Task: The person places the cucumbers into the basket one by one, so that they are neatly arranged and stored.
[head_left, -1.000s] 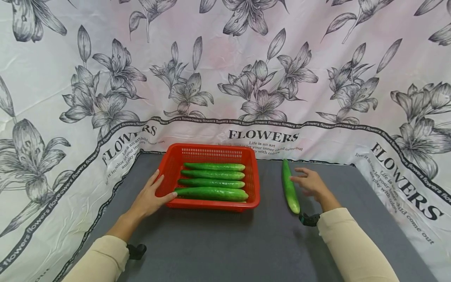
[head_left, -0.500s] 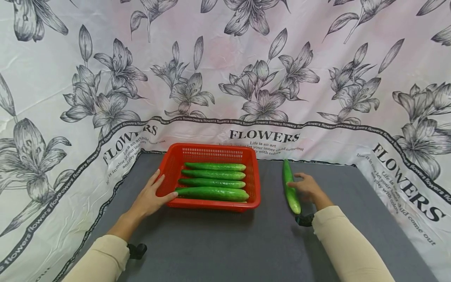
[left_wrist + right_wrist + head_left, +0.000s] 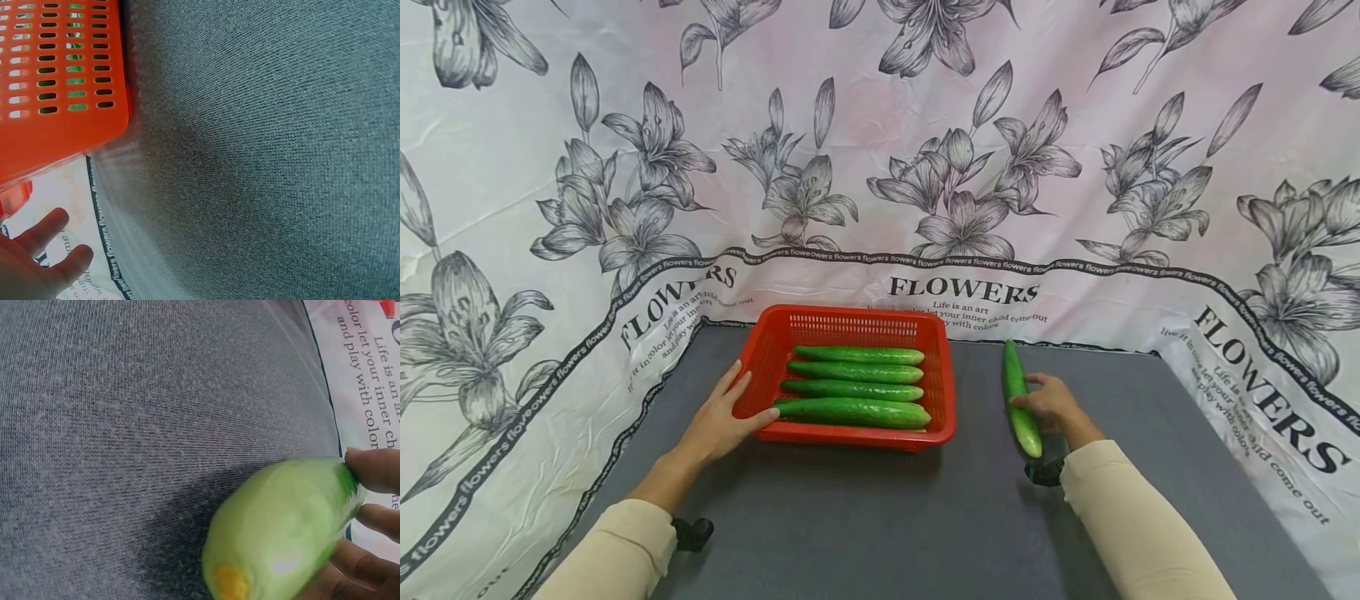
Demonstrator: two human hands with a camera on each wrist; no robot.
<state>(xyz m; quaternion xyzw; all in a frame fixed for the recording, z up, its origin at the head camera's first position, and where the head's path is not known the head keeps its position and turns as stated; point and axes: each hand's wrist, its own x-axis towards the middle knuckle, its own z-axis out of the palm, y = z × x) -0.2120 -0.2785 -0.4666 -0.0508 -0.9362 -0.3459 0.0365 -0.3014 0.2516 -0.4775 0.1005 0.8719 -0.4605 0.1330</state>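
A single cucumber (image 3: 1014, 375) lies lengthwise on the table, right of the red plastic basket (image 3: 850, 435). My right hand (image 3: 1055, 403) grips it around the middle, thumb on its left side and fingers on the other. Its pale blossom end (image 3: 232, 582) faces the camera in the right wrist view. Several more cucumbers (image 3: 853, 411) lie side by side in the basket. My left hand (image 3: 718, 425) rests at the basket's left side with fingers spread, its thumb over the rim by the nearest cucumber. In the left wrist view the slotted basket wall (image 3: 62, 140) stands above the left fingers.
The grey cloth-covered table (image 3: 865, 525) spreads in front of the basket and to its right. A white flower-printed curtain (image 3: 865, 200) hangs behind and along both sides, meeting the table's back edge. Each wrist carries a small black camera mount (image 3: 691, 534).
My right hand has come left and down onto the loose cucumber and closed around it. The left hand and the basket have stayed put.
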